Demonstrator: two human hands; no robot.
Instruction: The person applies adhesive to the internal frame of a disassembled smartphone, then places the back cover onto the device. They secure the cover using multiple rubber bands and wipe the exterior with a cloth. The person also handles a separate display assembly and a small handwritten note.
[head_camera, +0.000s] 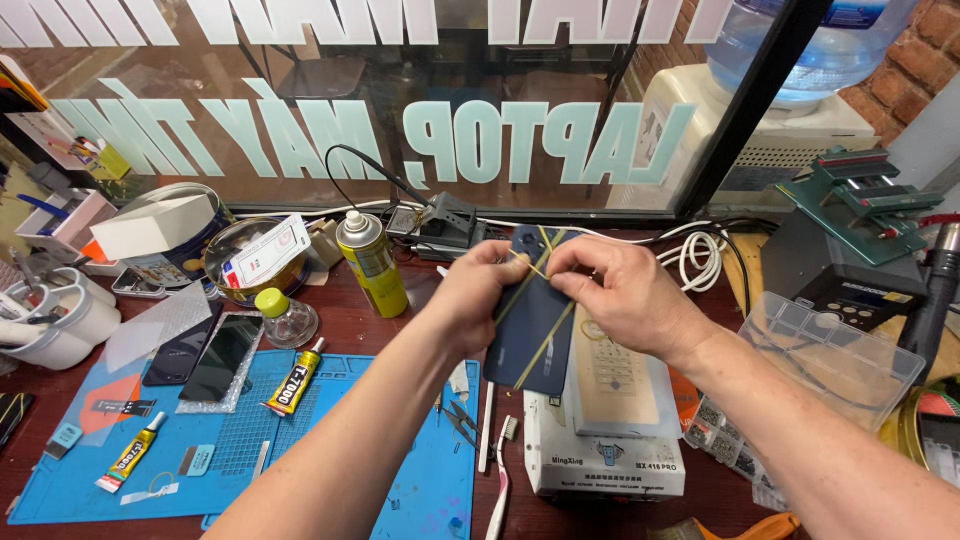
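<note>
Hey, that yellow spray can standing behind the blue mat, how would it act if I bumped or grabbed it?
The spray can stands tall on a narrow base, so a sideways bump would probably tip it. Its round body would then likely roll across the table. The smooth wall looks rigid and perhaps slick, so grip it around the middle.

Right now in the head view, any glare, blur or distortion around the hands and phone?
Head view: left hand, right hand and the dark blue phone with its rubber bands are sharp and evenly lit; window glass carries reflections; wide-angle bending at the edges; water bottle top right is bright.
</note>
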